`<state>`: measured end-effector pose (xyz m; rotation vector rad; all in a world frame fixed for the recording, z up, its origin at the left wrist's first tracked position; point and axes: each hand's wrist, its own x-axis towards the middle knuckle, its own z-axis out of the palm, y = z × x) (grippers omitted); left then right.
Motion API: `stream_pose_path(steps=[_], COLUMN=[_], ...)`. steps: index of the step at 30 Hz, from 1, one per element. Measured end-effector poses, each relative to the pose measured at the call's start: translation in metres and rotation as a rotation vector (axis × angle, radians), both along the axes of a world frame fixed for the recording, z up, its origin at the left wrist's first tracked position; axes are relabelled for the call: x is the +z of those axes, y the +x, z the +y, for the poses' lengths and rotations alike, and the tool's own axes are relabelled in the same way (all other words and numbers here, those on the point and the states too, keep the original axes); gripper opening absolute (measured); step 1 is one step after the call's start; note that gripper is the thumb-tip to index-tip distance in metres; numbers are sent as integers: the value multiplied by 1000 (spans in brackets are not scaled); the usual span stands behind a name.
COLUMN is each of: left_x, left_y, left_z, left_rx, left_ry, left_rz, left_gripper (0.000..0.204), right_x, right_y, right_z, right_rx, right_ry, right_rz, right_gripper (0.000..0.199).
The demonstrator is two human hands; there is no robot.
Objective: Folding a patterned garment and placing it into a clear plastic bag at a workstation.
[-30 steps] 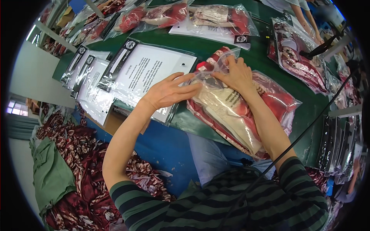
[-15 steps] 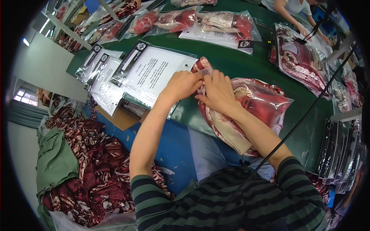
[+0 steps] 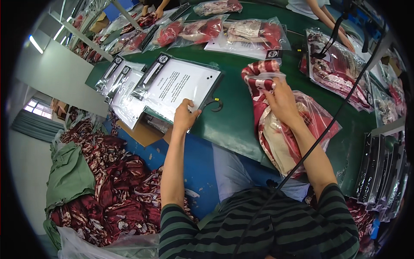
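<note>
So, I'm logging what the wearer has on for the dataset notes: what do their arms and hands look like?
Both forearms are bare from above the elbow. The left hand and right hand wear no gloves; no rings or watch can be made out. The short sleeves belong to a dark green and black striped top. A thin black cable runs across the right forearm.

A garment packing workshop, by the look of it. A long green table (image 3: 233, 116) is covered with folded red patterned clothes sealed in clear plastic bags (image 3: 254, 32), beside stacks of empty bags with printed sheets (image 3: 177, 84). Heaps of unpacked red and green fabric (image 3: 103, 181) lie below, and other workers' hands (image 3: 347, 43) reach in across the table.
</note>
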<state>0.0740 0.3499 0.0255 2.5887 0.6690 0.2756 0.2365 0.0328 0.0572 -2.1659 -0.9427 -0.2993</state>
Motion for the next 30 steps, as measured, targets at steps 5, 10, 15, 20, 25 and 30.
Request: stream_pose_path(steps=[5,10,15,20,25,30], left_x=[-12,-20,-15,-4,-55,-36], left_y=[-12,-28,-63,-43,-5,5], left_z=[-71,-136,-182,-124,-57,-69], left_rx=[-143,-349,-448,-257,-130,-71], left_ry=[446,441,327,-141,339,182], left_rz=[-170,-263,-214,-279,-453,-313], left_gripper=[32,31,32,30,27,23], right_x=[28,41,10,-14,-15,-11], right_y=[9,-1,0,15,3,3], right_z=[-6,27,70,82,89,72], right_rx=[107,204,337,383,394,403], right_ry=[258,319,288,212,151,200], right_rz=[-43,-52,38,72,150,129], right_gripper=[31,30,30,31,32,32])
